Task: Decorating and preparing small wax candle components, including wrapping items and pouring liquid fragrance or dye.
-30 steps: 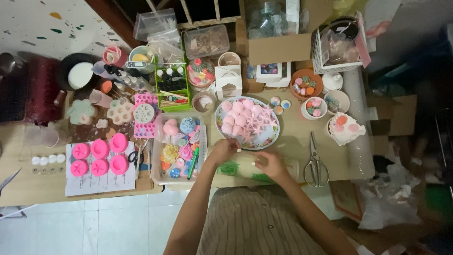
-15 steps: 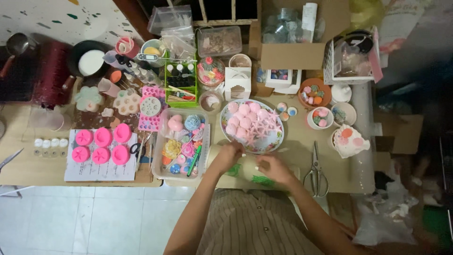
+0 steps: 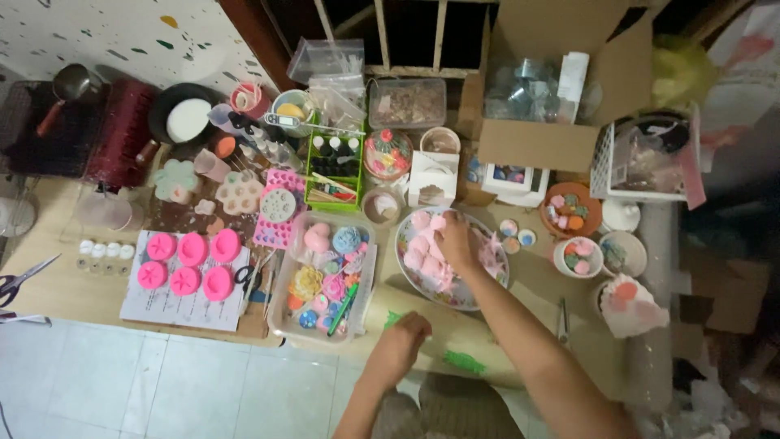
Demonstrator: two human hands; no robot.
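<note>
**Head view: hand among pink pieces on the plate**

Head view showed the right hand [image 3: 457, 242] with its grip closed over a pink moulded piece [image 3: 422, 244] on the patterned plate [image 3: 487, 289]. Small, pale, probably light and brittle; best pinched at the sides. Left hand [image 3: 402, 345], below-left, pressed curled on a green-printed roll [image 3: 455, 345] at the worktop [image 3: 65, 297] edge.
</note>
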